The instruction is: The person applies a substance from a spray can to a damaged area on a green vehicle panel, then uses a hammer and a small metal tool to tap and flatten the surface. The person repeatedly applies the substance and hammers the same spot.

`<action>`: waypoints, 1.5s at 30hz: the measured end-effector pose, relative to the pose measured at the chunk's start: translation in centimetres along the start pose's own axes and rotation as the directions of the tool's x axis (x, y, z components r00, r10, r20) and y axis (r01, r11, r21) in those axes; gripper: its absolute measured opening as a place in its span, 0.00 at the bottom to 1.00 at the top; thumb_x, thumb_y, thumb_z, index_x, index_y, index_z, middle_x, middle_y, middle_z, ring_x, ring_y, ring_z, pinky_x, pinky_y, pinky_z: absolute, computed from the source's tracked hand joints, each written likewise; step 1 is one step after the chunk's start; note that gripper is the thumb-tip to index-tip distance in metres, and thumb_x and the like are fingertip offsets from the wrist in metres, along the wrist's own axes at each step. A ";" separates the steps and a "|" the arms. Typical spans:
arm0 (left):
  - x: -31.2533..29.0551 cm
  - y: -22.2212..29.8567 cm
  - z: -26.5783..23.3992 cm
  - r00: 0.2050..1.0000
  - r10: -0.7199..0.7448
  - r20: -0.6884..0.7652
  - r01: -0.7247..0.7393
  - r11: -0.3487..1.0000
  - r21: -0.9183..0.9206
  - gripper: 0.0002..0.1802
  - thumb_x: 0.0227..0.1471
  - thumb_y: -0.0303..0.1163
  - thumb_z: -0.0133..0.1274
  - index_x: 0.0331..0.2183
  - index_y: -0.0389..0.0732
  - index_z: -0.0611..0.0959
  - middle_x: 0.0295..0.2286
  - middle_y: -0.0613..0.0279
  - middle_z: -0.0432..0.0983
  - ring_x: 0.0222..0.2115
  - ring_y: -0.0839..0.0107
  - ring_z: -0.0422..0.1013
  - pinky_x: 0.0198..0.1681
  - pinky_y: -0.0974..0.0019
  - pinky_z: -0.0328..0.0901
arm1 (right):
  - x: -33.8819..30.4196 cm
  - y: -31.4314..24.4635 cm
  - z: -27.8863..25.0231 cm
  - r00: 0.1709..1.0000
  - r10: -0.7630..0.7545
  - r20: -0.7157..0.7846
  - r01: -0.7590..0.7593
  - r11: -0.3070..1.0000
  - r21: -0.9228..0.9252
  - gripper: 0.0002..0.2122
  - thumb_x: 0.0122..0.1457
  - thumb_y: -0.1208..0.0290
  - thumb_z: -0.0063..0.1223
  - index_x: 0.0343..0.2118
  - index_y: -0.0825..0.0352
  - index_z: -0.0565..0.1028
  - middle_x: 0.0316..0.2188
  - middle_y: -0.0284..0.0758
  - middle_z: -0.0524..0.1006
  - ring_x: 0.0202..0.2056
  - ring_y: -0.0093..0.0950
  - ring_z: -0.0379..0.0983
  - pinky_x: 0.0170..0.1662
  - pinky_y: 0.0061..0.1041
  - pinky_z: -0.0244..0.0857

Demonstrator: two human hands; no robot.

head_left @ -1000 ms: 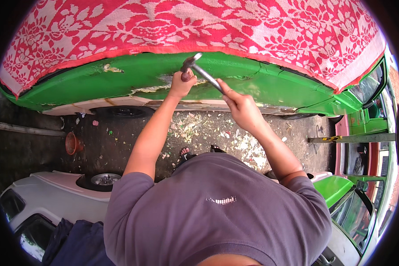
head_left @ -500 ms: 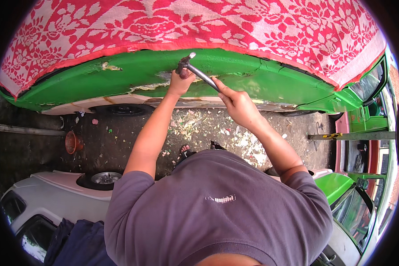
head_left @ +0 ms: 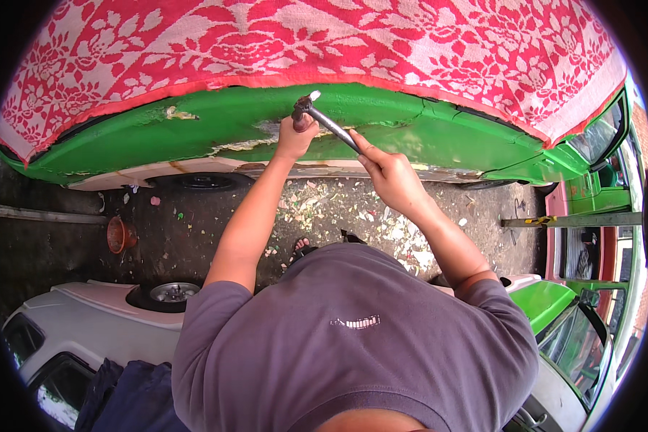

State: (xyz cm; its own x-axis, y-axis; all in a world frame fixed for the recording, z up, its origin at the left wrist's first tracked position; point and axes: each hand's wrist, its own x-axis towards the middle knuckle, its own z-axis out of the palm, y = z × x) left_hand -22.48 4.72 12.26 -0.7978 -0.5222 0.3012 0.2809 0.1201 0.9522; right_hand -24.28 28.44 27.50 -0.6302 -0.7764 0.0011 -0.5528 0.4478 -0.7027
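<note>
My right hand point(head_left: 396, 176) is closed round the grey shaft of a hammer point(head_left: 333, 128). The hammer's dark head, with a bright shiny face, is just above my left hand point(head_left: 295, 140). That hand is closed round a tool with a rounded brown handle point(head_left: 299, 124); its working end is hidden, so I cannot tell its kind. Whether the hammer touches the handle is unclear. Both hands are at the side of a green car body point(head_left: 367, 119), beside a patch of chipped paint and bare filler point(head_left: 246, 143).
A red and pale flowered cloth point(head_left: 324, 43) covers the car's top. Paint flakes point(head_left: 403, 234) litter the ground around my foot. An orange bucket point(head_left: 121, 235) lies at left. Behind me stand a white car point(head_left: 93, 317) and a green and white vehicle point(head_left: 543, 309). A metal post point(head_left: 605, 220) juts in at right.
The hammer head has shifted slightly down and right in the picture, staying over the brown handle. Both hands keep their grip, and the left hand has moved slightly right.
</note>
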 end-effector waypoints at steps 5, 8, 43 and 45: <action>-0.4 -0.7 -0.4 0.998 -0.035 0.053 0.034 0.999 0.025 0.17 0.45 0.16 0.54 0.16 0.41 0.64 0.17 0.70 0.64 0.20 0.81 0.59 0.25 0.72 0.56 | 0.0 -0.3 0.0 1.000 0.007 -0.004 -0.007 0.997 -0.079 0.23 0.62 0.72 0.49 0.60 0.48 0.65 0.26 0.53 0.75 0.30 0.50 0.74 0.34 0.42 0.67; -0.2 -1.2 -0.1 0.998 0.048 0.047 -0.047 0.999 -0.023 0.18 0.44 0.16 0.55 0.16 0.41 0.64 0.17 0.69 0.64 0.21 0.81 0.59 0.26 0.71 0.57 | 0.7 1.9 0.5 0.998 -0.038 -0.059 0.036 0.999 -0.033 0.25 0.61 0.74 0.49 0.61 0.47 0.65 0.26 0.52 0.75 0.31 0.50 0.74 0.35 0.42 0.68; 1.3 1.9 -1.0 0.973 0.067 0.223 -0.049 0.995 -0.084 0.15 0.46 0.17 0.52 0.16 0.38 0.65 0.16 0.69 0.62 0.20 0.80 0.57 0.26 0.71 0.55 | -0.3 1.7 -1.6 0.967 0.195 -0.162 -0.128 0.926 0.354 0.21 0.64 0.70 0.49 0.60 0.54 0.66 0.37 0.36 0.78 0.29 0.15 0.60 0.37 0.19 0.63; 1.2 2.0 -1.1 0.978 0.075 0.194 -0.057 0.994 -0.098 0.16 0.46 0.16 0.52 0.16 0.39 0.64 0.16 0.70 0.61 0.20 0.80 0.56 0.26 0.71 0.54 | -0.6 1.4 -1.8 0.964 0.231 -0.130 -0.173 0.920 0.351 0.21 0.64 0.70 0.49 0.60 0.55 0.66 0.31 0.34 0.77 0.27 0.15 0.58 0.34 0.19 0.62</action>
State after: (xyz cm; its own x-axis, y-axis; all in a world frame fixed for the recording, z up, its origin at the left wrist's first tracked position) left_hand -22.34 3.41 14.49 -0.8626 -0.3381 0.3763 0.3771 0.0663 0.9238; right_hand -25.64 30.30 27.78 -0.8065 -0.5872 -0.0690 -0.2079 0.3909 -0.8966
